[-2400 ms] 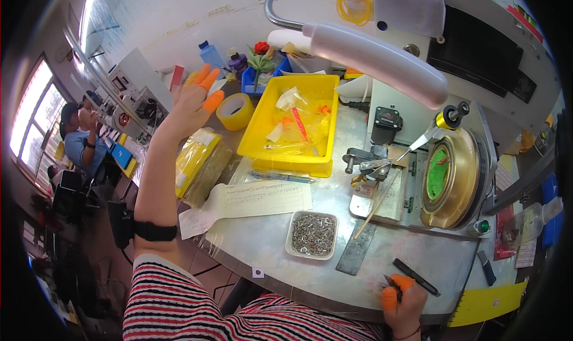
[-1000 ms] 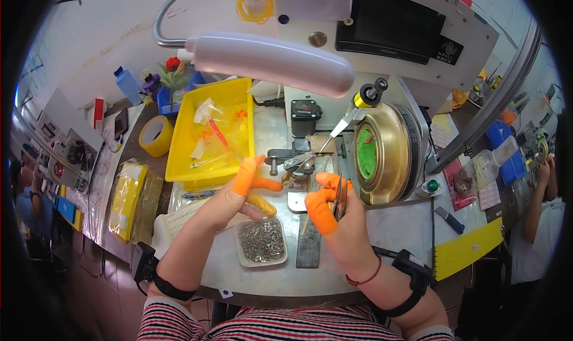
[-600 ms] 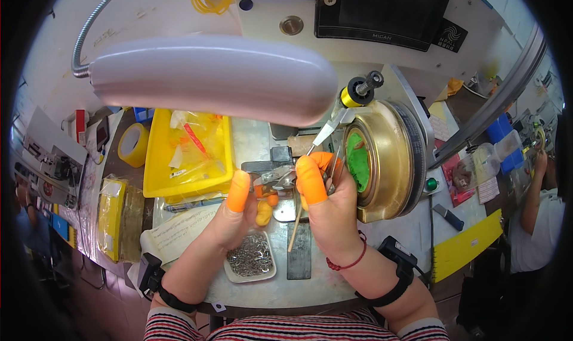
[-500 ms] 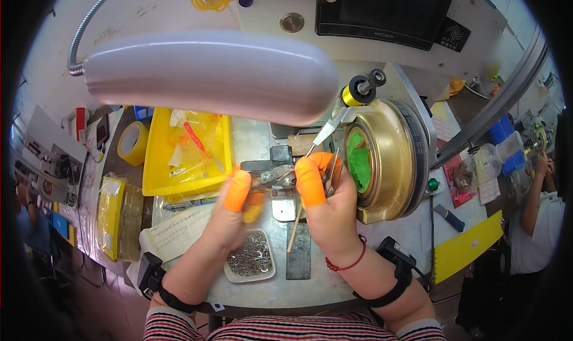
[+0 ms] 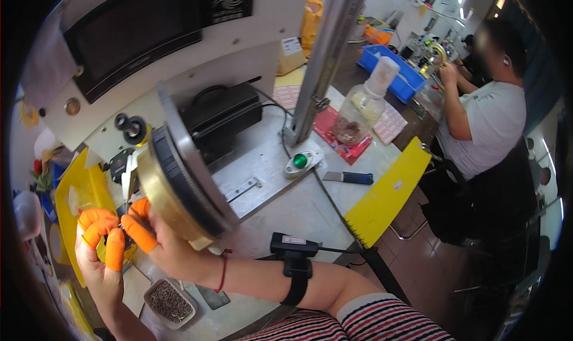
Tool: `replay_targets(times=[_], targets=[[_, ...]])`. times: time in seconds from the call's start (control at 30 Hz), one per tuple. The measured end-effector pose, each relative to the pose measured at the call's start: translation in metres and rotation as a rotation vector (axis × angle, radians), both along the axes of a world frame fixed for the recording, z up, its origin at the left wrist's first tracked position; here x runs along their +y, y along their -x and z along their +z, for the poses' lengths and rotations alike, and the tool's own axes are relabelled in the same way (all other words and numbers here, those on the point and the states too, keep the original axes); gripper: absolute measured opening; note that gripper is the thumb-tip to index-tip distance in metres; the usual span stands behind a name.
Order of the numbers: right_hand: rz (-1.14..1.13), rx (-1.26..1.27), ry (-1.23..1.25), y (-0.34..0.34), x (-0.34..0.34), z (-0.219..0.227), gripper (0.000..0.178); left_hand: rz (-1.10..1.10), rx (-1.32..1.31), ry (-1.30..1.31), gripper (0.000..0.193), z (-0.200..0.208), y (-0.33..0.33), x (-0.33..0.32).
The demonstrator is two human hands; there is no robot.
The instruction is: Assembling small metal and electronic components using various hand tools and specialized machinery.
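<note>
**Both hands bunched at the front of the brass wheel**

Far left: yellow tray [image 5: 74, 201] sits at the edge of view, curved by the lens. Just in front of it my left hand [image 5: 101, 254] comes up from the lower edge, orange finger cots [image 5: 95, 224] on the tips, fingers curled tight together. Something dark is between the tips of both hands, but it's too small and covered to tell what, so can't say for sure what the L grip has.

Right beside it, tips touching, my right hand [image 5: 158, 245] w/ orange cots too, thumb and forefinger pinched in toward the left ones. Same problem: can't tell what's in the pinch. Red cord round that wrist, black strap w/ small black box [image 5: 292, 245] further up the forearm.

Below the hands, a small clear dish of tiny metal parts [image 5: 169, 302] rests on the grey bench [image 5: 286, 213], near my R wrist.

Hands are right against the lower left edge of the big brass wheel [image 5: 173, 189] w/ its dark ribbed rim, mounted on the white machine [image 5: 179, 54] that has a black screen up top.

Further right on the bench: green button on an oval base [image 5: 300, 161], a metal post [image 5: 325, 54], a clear bottle [image 5: 364, 105] on a red mat, a dark-handled knife [image 5: 349, 177], a yellow toothed strip [image 5: 388, 198] at the bench edge.

Far right, another person in a white shirt [image 5: 489, 120] sits at a separate bench, well apart from me
</note>
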State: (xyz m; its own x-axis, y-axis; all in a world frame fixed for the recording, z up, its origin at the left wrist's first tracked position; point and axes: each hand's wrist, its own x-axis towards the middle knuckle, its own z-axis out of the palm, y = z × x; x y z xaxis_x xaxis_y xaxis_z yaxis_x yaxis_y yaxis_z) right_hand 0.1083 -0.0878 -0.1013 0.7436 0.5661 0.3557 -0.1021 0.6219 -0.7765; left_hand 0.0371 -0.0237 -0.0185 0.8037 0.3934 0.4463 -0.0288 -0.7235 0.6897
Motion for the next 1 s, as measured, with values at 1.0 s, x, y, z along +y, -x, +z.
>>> replay_targets(times=[1.0], targets=[[0.356,-0.027,0.321,0.010,-0.143,0.029,0.012,-0.164,-0.302,-0.208,0.028,-0.050,0.037,-0.066]])
